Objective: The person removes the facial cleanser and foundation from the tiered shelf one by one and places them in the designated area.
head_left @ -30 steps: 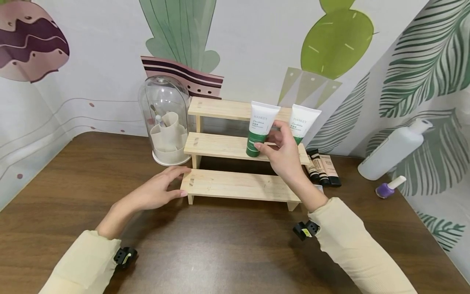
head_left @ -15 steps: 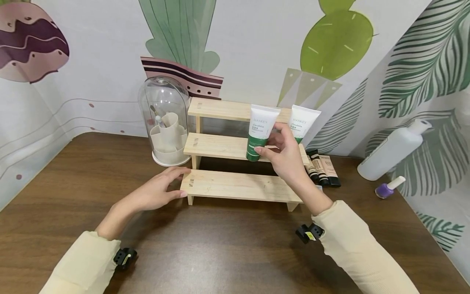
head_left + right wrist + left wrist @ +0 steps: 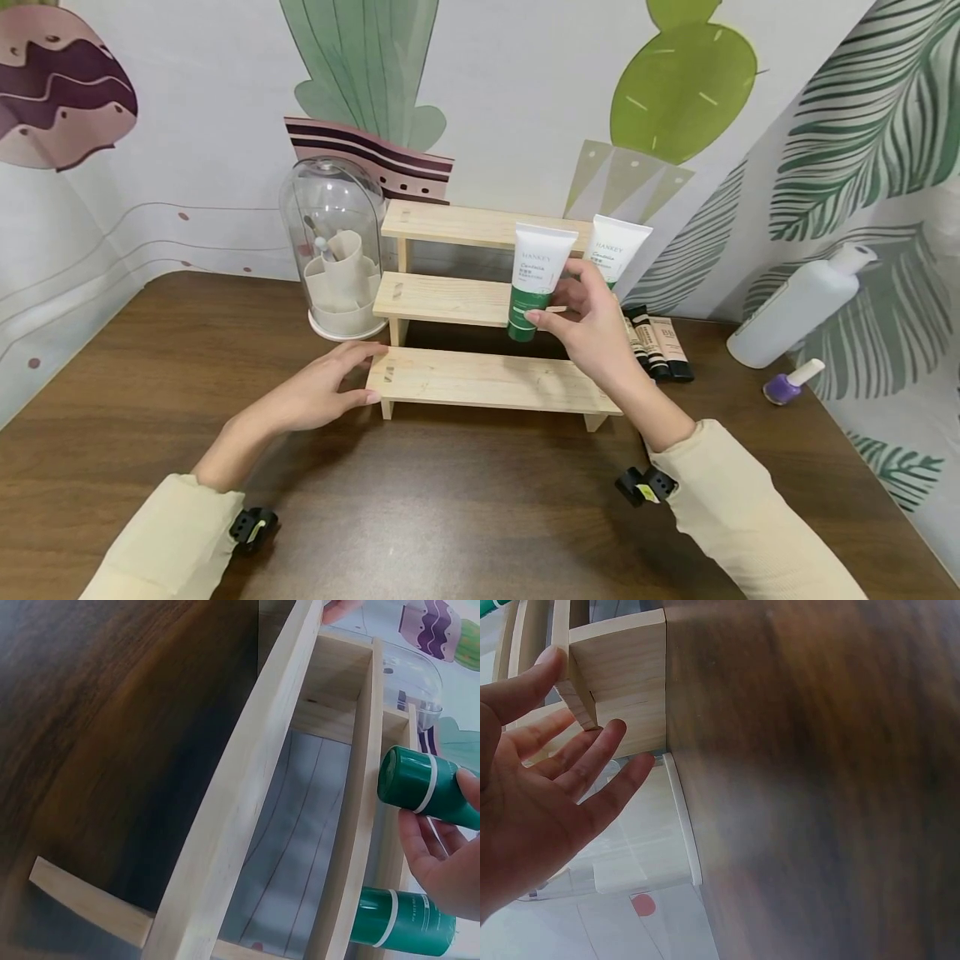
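Note:
In the head view a three-tier wooden display rack [image 3: 491,379] stands on the brown table. My right hand [image 3: 596,329] pinches a white-and-green squeeze tube [image 3: 540,267] between thumb and fingers, cap down, in front of the middle tier. Its green cap [image 3: 405,778] is clear of the wood in the right wrist view. A second matching tube [image 3: 617,242] stands on the middle tier at the right, partly behind my right hand. My left hand [image 3: 322,387] touches the left end of the lowest step, thumb [image 3: 551,664] at its front edge and the other fingers loosely spread.
Left of the rack stands a clear dome [image 3: 333,200] over a cream brush holder [image 3: 341,283]. Several small cosmetic tubes [image 3: 663,350] lie to the right. Beyond them are a white bottle [image 3: 795,308] and a purple nail polish bottle [image 3: 783,387]. A patterned wall [image 3: 517,100] rises behind.
My right hand has lowered the squeeze tube and brought it slightly toward me, off the middle tier's front edge. The left hand stays at the rack's end.

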Motion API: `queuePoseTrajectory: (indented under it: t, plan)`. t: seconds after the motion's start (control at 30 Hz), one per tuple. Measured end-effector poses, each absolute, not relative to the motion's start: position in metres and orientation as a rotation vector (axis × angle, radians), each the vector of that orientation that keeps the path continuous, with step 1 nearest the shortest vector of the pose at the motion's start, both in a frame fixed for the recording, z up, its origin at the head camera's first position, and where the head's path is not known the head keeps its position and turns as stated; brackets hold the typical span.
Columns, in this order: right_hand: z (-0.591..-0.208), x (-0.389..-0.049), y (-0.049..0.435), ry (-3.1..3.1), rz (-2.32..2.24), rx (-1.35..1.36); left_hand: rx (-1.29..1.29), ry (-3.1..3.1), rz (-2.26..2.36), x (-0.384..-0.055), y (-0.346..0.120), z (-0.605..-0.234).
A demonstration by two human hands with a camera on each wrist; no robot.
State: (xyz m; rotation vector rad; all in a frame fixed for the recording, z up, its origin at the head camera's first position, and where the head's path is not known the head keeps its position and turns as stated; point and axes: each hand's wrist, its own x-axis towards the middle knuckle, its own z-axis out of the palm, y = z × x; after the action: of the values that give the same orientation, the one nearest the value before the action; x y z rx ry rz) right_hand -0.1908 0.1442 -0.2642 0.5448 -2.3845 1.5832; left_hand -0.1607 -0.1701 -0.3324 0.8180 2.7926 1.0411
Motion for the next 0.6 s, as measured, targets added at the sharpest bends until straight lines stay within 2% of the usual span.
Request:
queuePoseTrajectory:
  t: [0.6]
  plan:
    - [-0.266,-0.180,0.162,-2.511,1.537,0.539,0.821,2.786,1.050,-0.160,-0.170,-0.332]
